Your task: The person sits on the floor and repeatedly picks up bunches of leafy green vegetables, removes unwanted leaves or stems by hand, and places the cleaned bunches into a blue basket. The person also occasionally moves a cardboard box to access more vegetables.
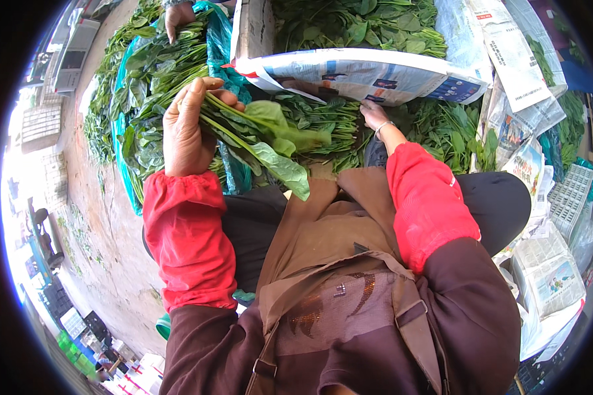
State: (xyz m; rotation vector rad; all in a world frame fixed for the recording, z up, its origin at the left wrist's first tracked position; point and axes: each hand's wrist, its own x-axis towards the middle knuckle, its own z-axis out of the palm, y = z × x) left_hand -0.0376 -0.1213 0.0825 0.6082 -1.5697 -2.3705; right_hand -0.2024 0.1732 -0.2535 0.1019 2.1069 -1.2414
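My left hand [190, 126] is raised over the green bag and holds a small bunch of leafy greens [257, 133] by the stems, leaves pointing right and towards my lap. My right hand [374, 117] reaches to the lower edge of the newspaper lining [360, 76] of a box. Its fingertips are partly hidden there, so I cannot tell whether they grip anything. Just left of it lies a pile of greens [336, 123] with stems facing the hand. More greens [356, 24] fill the newspaper-lined box ahead.
A green plastic bag [231, 54] full of greens stands at the left, where another person's hand [179, 19] rests on the stems. Loose greens [449, 126] lie to the right. Newspaper-covered stacks [548, 276] and a plastic crate [571, 197] stand at the far right.
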